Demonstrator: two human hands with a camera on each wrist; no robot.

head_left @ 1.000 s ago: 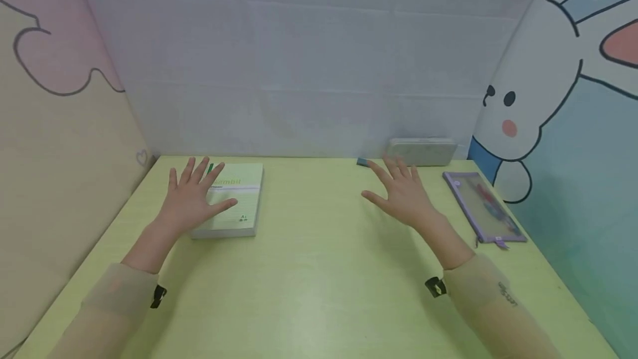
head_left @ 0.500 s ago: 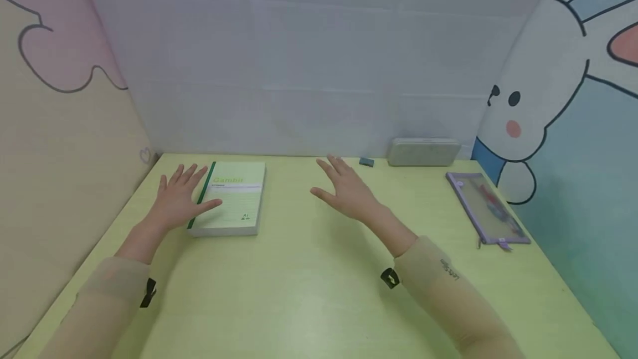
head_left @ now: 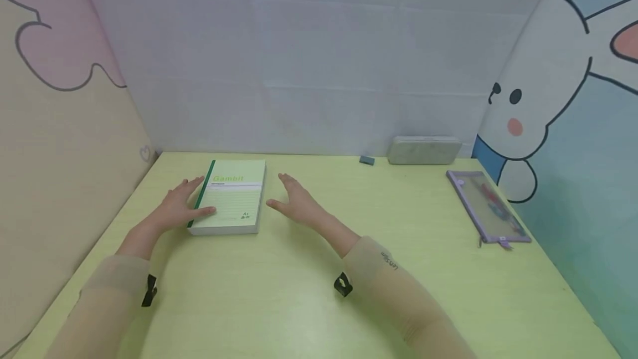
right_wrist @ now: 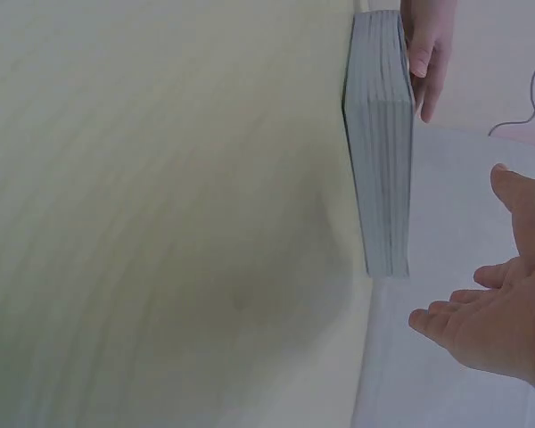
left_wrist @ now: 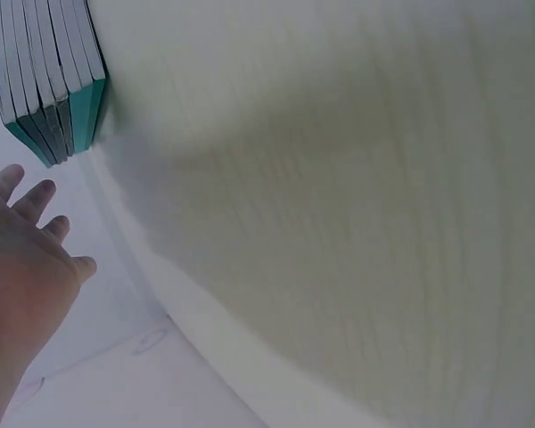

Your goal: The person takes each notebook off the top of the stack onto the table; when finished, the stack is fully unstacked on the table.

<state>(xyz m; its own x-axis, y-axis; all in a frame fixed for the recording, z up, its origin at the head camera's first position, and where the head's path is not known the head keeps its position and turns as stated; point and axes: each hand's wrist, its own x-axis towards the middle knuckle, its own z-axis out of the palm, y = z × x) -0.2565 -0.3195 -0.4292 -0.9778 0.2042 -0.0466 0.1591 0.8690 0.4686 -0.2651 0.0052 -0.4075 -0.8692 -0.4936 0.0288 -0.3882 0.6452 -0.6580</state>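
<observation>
A stack of several pale green notebooks (head_left: 234, 198) with dark green spines lies at the left of the table; "Gambit" is printed on the top cover. My left hand (head_left: 178, 206) is at the spine side, its thumb over the lower left of the cover and its fingers spread. In the left wrist view that hand (left_wrist: 27, 276) shows its palm beside the spines of the notebooks (left_wrist: 49, 80). My right hand (head_left: 299, 204) is just right of the stack, fingers extended and thumb toward it. The right wrist view shows a gap between the right hand (right_wrist: 499, 312) and the notebooks (right_wrist: 381, 152).
A grey pencil case (head_left: 423, 151) stands at the back right against the white backdrop, with a small blue-grey block (head_left: 366, 160) left of it. A see-through zip pouch with purple edging (head_left: 466, 204) lies near the right edge of the table (head_left: 299, 303). Cartoon-printed panels flank both sides.
My right hand has swept left from near the pencil case to beside the notebooks. My left hand has shifted left and lower, off most of the cover to the spine side.
</observation>
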